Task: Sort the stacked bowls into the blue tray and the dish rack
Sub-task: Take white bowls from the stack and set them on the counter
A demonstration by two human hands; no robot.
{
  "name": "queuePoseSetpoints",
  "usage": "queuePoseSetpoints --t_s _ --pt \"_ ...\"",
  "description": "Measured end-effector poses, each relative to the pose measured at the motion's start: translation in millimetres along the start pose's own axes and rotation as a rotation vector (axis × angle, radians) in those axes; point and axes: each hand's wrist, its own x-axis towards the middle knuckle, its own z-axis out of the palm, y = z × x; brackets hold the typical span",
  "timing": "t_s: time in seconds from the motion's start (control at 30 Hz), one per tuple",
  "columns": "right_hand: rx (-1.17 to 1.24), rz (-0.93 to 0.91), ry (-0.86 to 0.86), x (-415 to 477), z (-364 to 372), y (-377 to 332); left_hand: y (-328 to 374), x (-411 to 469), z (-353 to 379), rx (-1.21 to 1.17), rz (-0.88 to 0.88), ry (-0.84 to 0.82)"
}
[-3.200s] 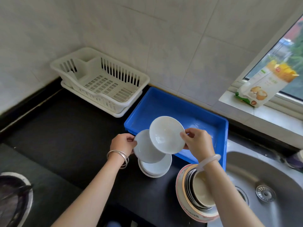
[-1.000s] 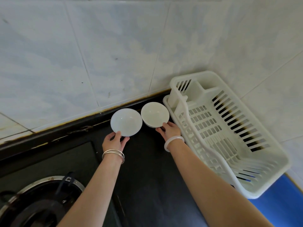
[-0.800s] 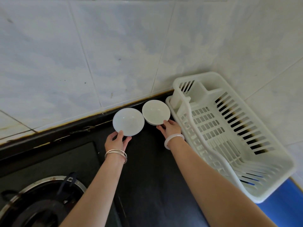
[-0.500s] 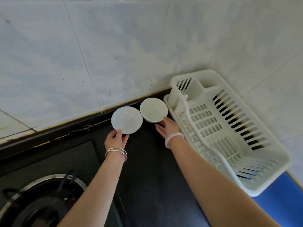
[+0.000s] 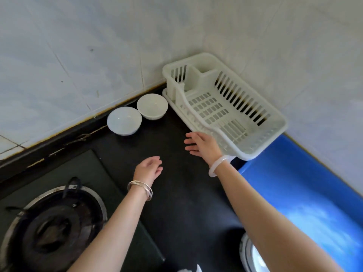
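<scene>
Head view: two white bowls, one bluish [image 5: 124,120] and one cream [image 5: 152,106], sit upright side by side on the black counter [image 5: 182,193] against the wall, just left of the dish rack [image 5: 225,107], not in it. Left hand [image 5: 148,169] hangs loose, fingers slack, holding nothing; right hand [image 5: 202,145] splayed, empty, beside the rack's near rim. Blue tray [image 5: 306,193] lies to the right. Risk: those bowls stay unsorted, and a careless reach could clip the rack.
</scene>
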Motion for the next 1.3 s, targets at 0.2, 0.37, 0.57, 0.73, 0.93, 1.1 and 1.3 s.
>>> queuePoseSetpoints --t_s 0.2,0.37,0.57,0.73,0.93,1.1,1.3 --pt "-0.269 -0.047 0.258 -119.8 -85.1 62.6 -64.2 -76.0 56.0 0.427 0.107 -0.251" --pt "-0.461 0.067 0.517 -208.0 -130.5 131.0 -111.3 -128.6 99.1 0.781 0.257 -0.366" --pt "-0.603 0.235 0.589 -252.8 -149.9 177.1 -140.0 -165.6 127.3 0.967 0.343 -0.421" --pt "-0.635 0.298 0.608 -250.6 -151.4 175.4 -143.7 -169.8 130.8 1.006 0.368 -0.390" --pt "-0.766 0.286 0.591 -249.4 -156.0 170.5 -144.2 -172.4 132.4 0.957 0.345 -0.375" --pt "-0.671 0.273 0.643 -259.6 -160.7 169.3 -141.7 -172.9 131.2 0.946 0.300 -0.375" --pt "-0.468 0.183 0.764 -273.2 -176.9 162.6 -138.2 -175.6 139.5 1.028 0.307 -0.335"
